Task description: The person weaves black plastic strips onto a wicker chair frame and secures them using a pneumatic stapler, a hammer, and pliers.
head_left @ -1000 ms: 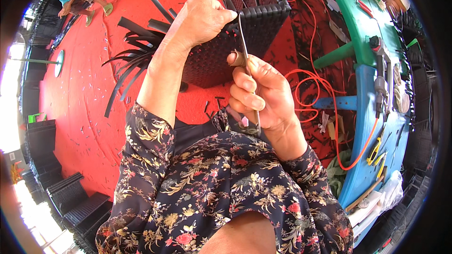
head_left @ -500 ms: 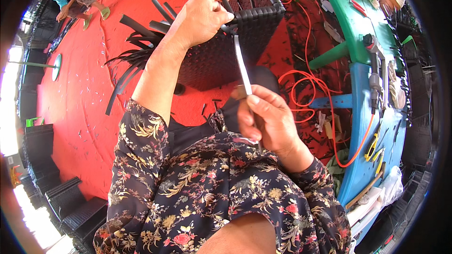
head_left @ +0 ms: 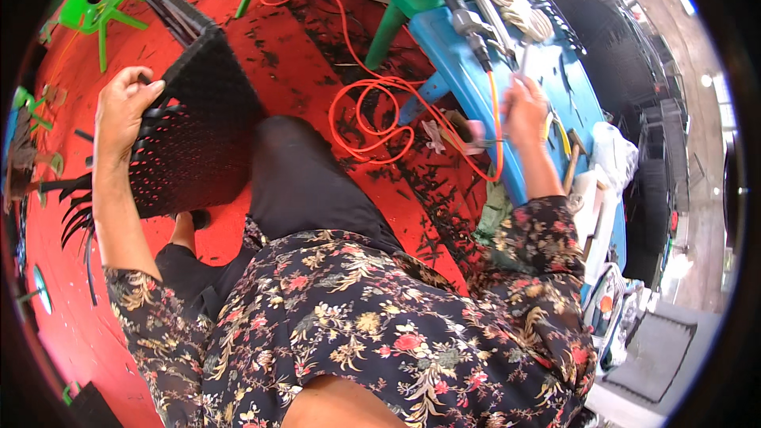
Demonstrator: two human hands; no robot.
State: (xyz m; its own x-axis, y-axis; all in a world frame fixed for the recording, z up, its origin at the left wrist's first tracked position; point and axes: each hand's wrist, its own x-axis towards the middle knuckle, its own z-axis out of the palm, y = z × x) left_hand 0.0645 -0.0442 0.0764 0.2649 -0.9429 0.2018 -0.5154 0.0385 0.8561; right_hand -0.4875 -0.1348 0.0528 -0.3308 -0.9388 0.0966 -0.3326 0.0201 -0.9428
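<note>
Black woven plastic makes up the basket (head_left: 194,123), which is tilted on the red floor (head_left: 301,79) just beside the person's knee and is gripped at its upper left edge by the left hand (head_left: 119,111), the fingers curled over the rim. Loose black strips (head_left: 75,214) are seen sticking out from the basket's lower left side, unwoven and untrimmed, so the weaving is judged to be well advanced in the body but unfinished at that edge. The right hand (head_left: 525,111) is stretched well away from the basket to the blue table (head_left: 571,87), where its fingers are closed around a thin pale tool (head_left: 523,59); what kind of tool it is cannot be told. An orange cable (head_left: 380,111) is coiled on the floor between the basket and the table, and it runs up to a grey power tool (head_left: 468,28) lying on the table. Small black offcuts (head_left: 428,190) are scattered over the floor, which suggests that much trimming has been done. What is left, as far as can be judged, is the tucking or cutting of the free strip ends.
</note>
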